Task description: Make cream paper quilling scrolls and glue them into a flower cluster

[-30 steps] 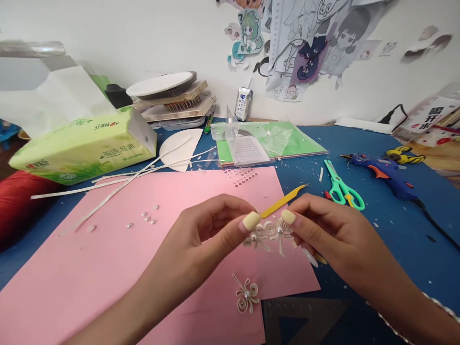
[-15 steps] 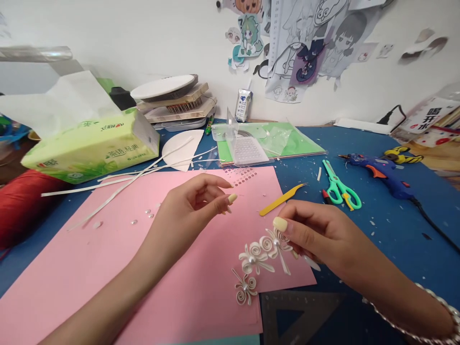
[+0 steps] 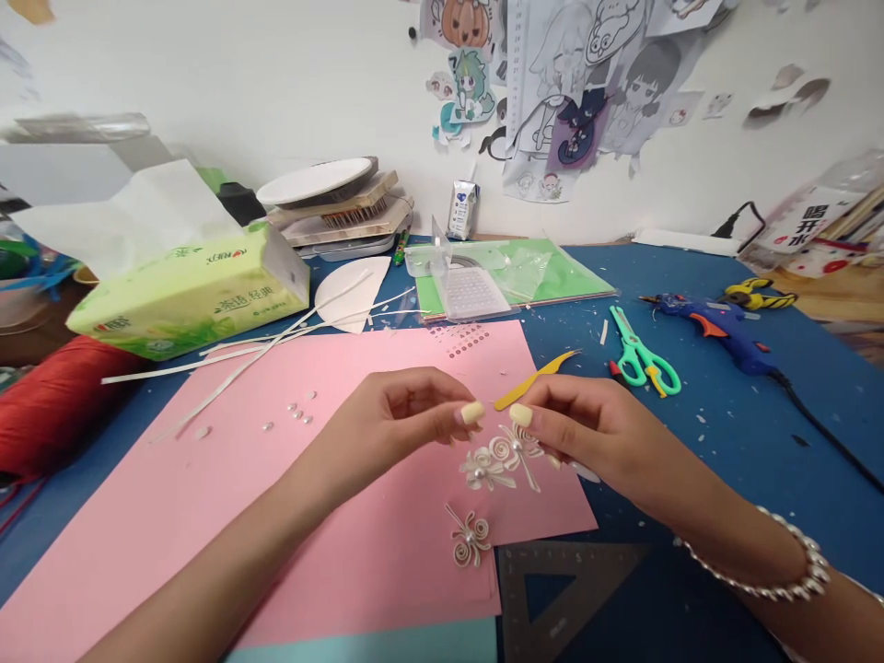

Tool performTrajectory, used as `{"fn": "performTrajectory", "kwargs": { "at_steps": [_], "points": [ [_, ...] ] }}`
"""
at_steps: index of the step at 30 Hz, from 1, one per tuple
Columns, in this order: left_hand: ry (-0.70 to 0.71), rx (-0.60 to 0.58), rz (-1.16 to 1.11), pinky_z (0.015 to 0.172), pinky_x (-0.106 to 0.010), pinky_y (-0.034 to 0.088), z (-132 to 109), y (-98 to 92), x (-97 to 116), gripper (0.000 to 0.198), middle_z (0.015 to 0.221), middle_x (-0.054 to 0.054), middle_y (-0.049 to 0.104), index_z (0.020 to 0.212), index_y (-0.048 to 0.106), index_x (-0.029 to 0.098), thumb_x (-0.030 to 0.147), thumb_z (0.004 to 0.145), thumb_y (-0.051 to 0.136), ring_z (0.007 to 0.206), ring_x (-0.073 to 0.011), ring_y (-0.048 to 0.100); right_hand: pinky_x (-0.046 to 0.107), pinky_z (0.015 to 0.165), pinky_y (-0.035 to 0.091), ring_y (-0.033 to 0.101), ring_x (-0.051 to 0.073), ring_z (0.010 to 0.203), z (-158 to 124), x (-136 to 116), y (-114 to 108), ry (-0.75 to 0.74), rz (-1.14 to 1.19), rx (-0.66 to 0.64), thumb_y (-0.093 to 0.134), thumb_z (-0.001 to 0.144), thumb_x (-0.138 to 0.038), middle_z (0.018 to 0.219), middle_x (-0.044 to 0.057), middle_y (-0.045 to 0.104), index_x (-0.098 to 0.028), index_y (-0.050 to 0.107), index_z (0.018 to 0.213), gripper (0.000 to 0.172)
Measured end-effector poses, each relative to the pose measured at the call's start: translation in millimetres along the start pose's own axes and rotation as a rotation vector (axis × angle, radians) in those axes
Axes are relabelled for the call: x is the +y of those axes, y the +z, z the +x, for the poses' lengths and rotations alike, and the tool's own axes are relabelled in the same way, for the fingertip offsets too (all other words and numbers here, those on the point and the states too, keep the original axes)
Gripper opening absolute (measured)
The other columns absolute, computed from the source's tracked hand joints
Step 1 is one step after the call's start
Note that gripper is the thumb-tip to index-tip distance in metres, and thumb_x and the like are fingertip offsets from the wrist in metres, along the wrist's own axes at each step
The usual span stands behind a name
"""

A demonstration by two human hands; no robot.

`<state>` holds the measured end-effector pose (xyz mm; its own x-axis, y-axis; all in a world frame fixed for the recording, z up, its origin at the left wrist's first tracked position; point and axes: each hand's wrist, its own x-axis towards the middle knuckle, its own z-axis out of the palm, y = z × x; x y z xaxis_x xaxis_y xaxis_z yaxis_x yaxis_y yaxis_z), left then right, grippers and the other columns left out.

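My right hand (image 3: 587, 433) pinches a joined pair of white quilled paper flowers (image 3: 498, 459) above the pink paper sheet (image 3: 207, 488). My left hand (image 3: 401, 419) is curled beside it, thumb and fingertips close together just left of the flowers, almost touching my right thumb; whether it holds anything I cannot make out. A third quilled flower (image 3: 470, 539) lies flat on the pink sheet below. Yellow tweezers (image 3: 535, 378) lie just behind my hands. Small pearl beads (image 3: 298, 413) are scattered on the pink sheet to the left.
A green tissue pack (image 3: 193, 290) and red yarn (image 3: 55, 401) sit at the left. White paper strips (image 3: 227, 354), a clear bead box (image 3: 473, 290) on green sheets, green scissors (image 3: 639, 354), a blue glue gun (image 3: 718, 327) with cord, and a set square (image 3: 559, 589) lie around.
My left hand drew away from the flowers, then came back beside my right thumb. My right hand lowered the flower pair toward the pink sheet and raised it again slightly.
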<state>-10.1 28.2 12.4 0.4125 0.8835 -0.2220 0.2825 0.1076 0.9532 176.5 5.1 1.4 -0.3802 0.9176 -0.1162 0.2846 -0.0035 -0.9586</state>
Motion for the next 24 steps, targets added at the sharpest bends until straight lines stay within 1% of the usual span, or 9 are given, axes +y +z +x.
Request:
{"fn": "performTrajectory", "kwargs": {
  "at_steps": [2,4,8,13,16,19,21,24],
  "points": [
    [-0.048,-0.087,-0.033,0.067,-0.026,0.049,-0.1,0.9,-1.0,0.014,0.073,-0.002,0.065,0.076,0.062,0.015,0.027,0.068,0.062,0.069,-0.0141,0.060,0.018,0.046,0.031,0.037,0.006,0.051,0.5,1.5,0.1,-0.011,-0.035,0.007,0.047,0.080,-0.036,0.058,-0.004,0.042,-0.016,0.052,0.069,0.023],
    [-0.081,-0.123,-0.059,0.067,-0.027,0.049,0.0,1.8,-2.8,0.015,0.073,-0.003,0.065,0.078,0.061,0.015,0.025,0.067,0.063,0.070,-0.0143,0.061,0.019,0.046,0.031,0.038,0.006,0.053,0.8,3.1,0.3,-0.020,-0.073,0.012,0.046,0.080,-0.036,0.059,-0.003,0.044,-0.016,0.053,0.070,0.023],
    [-0.094,-0.114,-0.062,0.063,-0.025,0.049,0.0,2.5,-6.0,0.013,0.067,-0.002,0.064,0.079,0.061,0.015,0.021,0.067,0.061,0.064,-0.0128,0.060,0.021,0.048,0.031,0.039,0.008,0.055,1.4,5.6,1.0,-0.025,-0.140,0.025,0.045,0.080,-0.037,0.063,-0.002,0.048,-0.016,0.054,0.072,0.024],
    [-0.096,-0.095,-0.105,0.061,-0.024,0.049,0.4,3.2,-5.8,0.011,0.064,-0.001,0.064,0.078,0.061,0.015,0.018,0.067,0.061,0.060,-0.0115,0.059,0.020,0.048,0.031,0.039,0.007,0.055,1.1,6.1,1.6,-0.027,-0.163,0.045,0.045,0.081,-0.039,0.062,-0.003,0.047,-0.016,0.054,0.073,0.025],
    [-0.089,-0.094,-0.133,0.064,-0.023,0.049,0.9,2.4,-4.8,0.011,0.070,-0.001,0.065,0.077,0.061,0.016,0.021,0.067,0.062,0.064,-0.0110,0.060,0.019,0.048,0.032,0.040,0.006,0.055,0.4,5.3,1.5,-0.024,-0.133,0.064,0.046,0.081,-0.036,0.062,-0.003,0.047,-0.016,0.054,0.073,0.023],
    [-0.103,-0.129,-0.128,0.070,-0.025,0.049,1.1,0.4,-5.4,0.015,0.076,-0.002,0.066,0.080,0.061,0.016,0.021,0.066,0.064,0.072,-0.0125,0.061,0.017,0.045,0.031,0.041,0.005,0.051,0.3,5.2,0.9,-0.010,-0.079,0.103,0.047,0.081,-0.035,0.059,-0.004,0.047,-0.016,0.054,0.074,0.022],
    [-0.129,-0.148,-0.126,0.072,-0.026,0.048,1.0,-0.8,-6.7,0.019,0.077,-0.002,0.066,0.082,0.061,0.016,0.020,0.064,0.066,0.074,-0.0130,0.061,0.017,0.041,0.030,0.039,0.004,0.046,0.7,6.0,0.4,0.005,-0.043,0.124,0.046,0.081,-0.036,0.055,-0.005,0.045,-0.017,0.054,0.075,0.021],
    [-0.157,-0.154,-0.142,0.070,-0.024,0.048,1.0,-1.5,-8.7,0.016,0.075,-0.002,0.066,0.080,0.060,0.015,0.021,0.066,0.064,0.072,-0.0120,0.061,0.016,0.039,0.030,0.039,0.004,0.043,1.5,7.6,0.1,0.019,-0.008,0.130,0.046,0.081,-0.037,0.053,-0.006,0.046,-0.017,0.053,0.076,0.022]
  ]
}}
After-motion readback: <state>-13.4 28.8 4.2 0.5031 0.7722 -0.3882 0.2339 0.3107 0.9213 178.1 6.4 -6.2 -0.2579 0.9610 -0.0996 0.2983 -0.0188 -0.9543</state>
